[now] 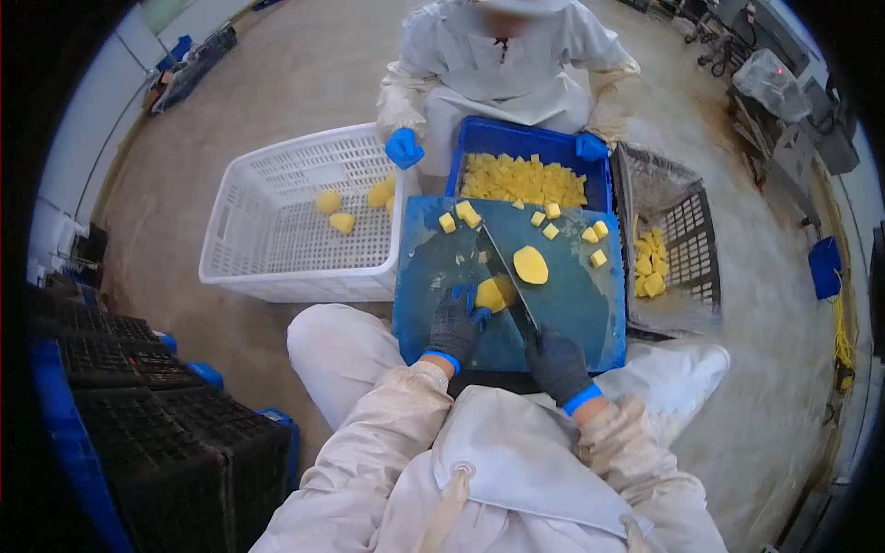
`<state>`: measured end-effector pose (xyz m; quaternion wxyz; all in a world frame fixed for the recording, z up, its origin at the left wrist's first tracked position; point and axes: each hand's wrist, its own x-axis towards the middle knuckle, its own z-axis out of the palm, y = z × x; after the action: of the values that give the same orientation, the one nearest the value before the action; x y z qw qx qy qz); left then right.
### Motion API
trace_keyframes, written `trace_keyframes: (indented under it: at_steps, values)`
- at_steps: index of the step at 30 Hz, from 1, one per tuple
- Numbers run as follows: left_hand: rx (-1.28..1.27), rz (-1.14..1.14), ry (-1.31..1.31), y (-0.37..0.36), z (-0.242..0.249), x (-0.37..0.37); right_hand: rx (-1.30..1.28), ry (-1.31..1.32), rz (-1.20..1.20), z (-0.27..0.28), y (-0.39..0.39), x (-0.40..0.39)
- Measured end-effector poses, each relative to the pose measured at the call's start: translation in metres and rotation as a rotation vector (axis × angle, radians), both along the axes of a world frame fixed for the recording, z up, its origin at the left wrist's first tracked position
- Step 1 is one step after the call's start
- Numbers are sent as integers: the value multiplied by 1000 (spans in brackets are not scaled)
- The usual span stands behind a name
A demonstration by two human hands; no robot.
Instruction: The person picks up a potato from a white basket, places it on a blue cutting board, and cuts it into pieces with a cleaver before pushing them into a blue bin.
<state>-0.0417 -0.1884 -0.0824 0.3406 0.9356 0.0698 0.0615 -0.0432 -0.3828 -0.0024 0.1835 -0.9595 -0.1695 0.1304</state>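
A blue cutting board (581, 313) lies before me. My left hand (458, 323), in a dark glove, holds a yellow peeled potato piece (493, 293) against the board. In my gloved right hand (556, 364) is the handle of a long knife (509, 286), its blade pointing up and left, just right of the held piece. A cut potato piece (531, 264) lies flat to the right of the blade. Small yellow chunks (447, 222) are scattered along the far part of the board.
A white crate (304, 276) with several potatoes stands left. Behind the board is a blue crate (535, 129) full of yellow cubes; a black crate (705, 244) with pieces stands right. A co-worker (507, 64) sits opposite. Black crates (166, 442) are stacked lower left.
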Motion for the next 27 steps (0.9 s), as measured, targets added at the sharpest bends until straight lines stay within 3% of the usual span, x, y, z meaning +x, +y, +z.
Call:
trace_keyframes:
  at_steps: [2,8,27]
  values:
    - [217,5,-159,-4,-24,-13,29,-30,4,15,-2,-11]
    - [-10,-18,-24,-1,5,-5,18,13,-15,30,0,-25]
    - [16,4,-34,1,2,-5,-28,36,14,34,3,-32]
